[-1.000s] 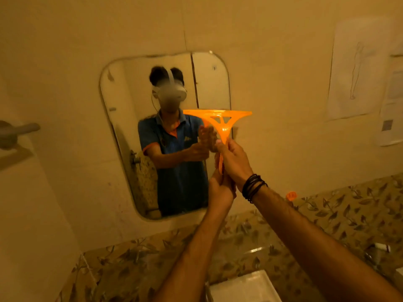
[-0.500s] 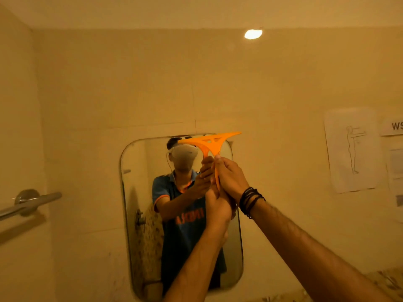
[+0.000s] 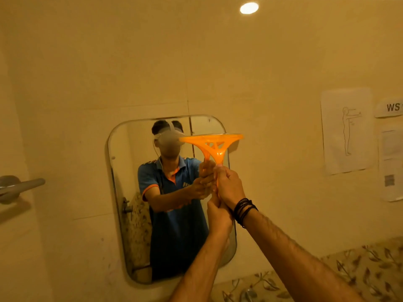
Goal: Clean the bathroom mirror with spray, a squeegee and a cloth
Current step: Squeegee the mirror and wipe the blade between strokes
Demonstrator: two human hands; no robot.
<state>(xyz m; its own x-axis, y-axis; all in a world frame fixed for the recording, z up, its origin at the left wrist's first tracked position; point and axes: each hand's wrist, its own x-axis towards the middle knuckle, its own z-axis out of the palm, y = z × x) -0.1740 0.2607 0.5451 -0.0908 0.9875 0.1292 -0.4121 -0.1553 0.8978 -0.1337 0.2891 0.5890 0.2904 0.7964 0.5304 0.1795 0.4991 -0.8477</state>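
Observation:
An orange squeegee [image 3: 212, 143] is held up against the right upper part of the wall mirror [image 3: 130, 182], its wide blade level near the mirror's top edge. My right hand [image 3: 229, 185], with black cords at the wrist, grips the upper part of the handle. My left hand [image 3: 218, 214] grips the handle's lower end just beneath it. The mirror is a tall rounded rectangle and shows a person in a blue shirt. Neither a spray bottle nor a cloth can be seen.
A metal towel bar [image 3: 19, 187] juts from the left wall. Paper sheets [image 3: 347, 130] are stuck on the wall at the right. Leaf-patterned tiles [image 3: 359, 271] run along the bottom right. A ceiling light [image 3: 249, 8] glows above.
The view swung up, then dipped slightly. The squeegee went from the mirror's middle up to its top edge and now sits level there. Both hands kept their grip.

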